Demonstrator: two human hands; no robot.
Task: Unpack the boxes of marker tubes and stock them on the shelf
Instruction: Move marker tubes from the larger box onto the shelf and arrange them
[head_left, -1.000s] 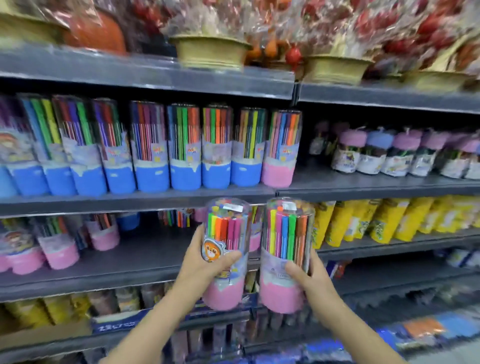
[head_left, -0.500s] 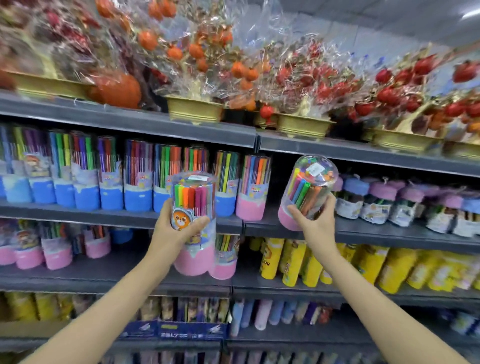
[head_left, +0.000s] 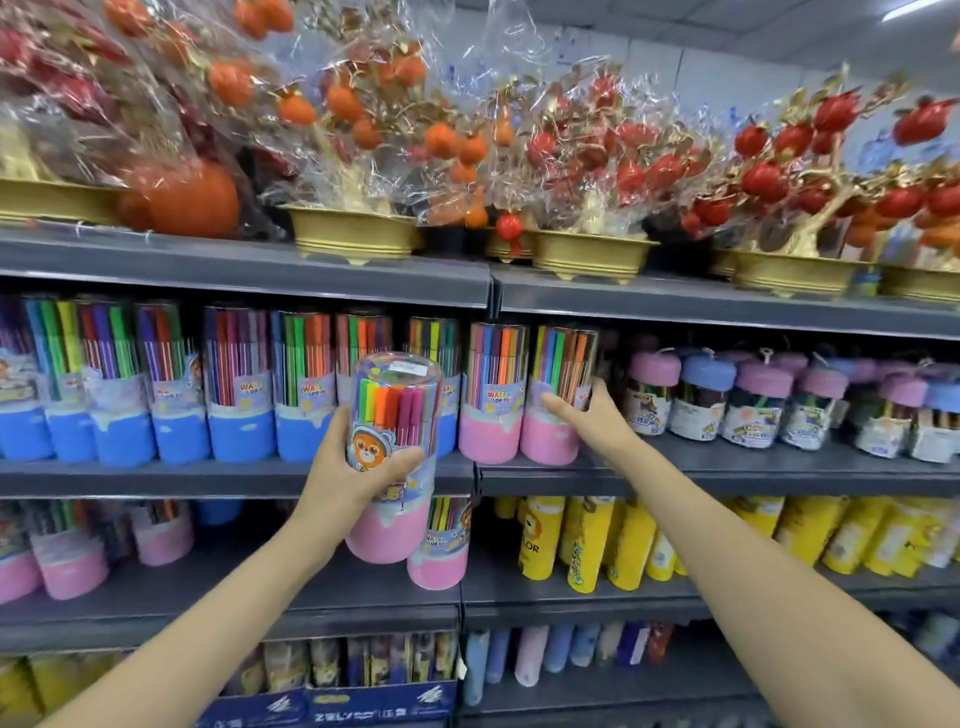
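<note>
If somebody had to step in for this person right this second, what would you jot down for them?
Left hand: grips a pink-based marker tube, upright, off the shelf, in front of the row.
Right hand: fingers around a second pink-based tube, which stands on the middle shelf at the right end of the row, beside another pink one.
Done: blue-based tubes fill the left of the row; two pink ones stand in place.
Left: let go of the right tube, then shelve the left one, probably next to it. No boxes in view.
</note>
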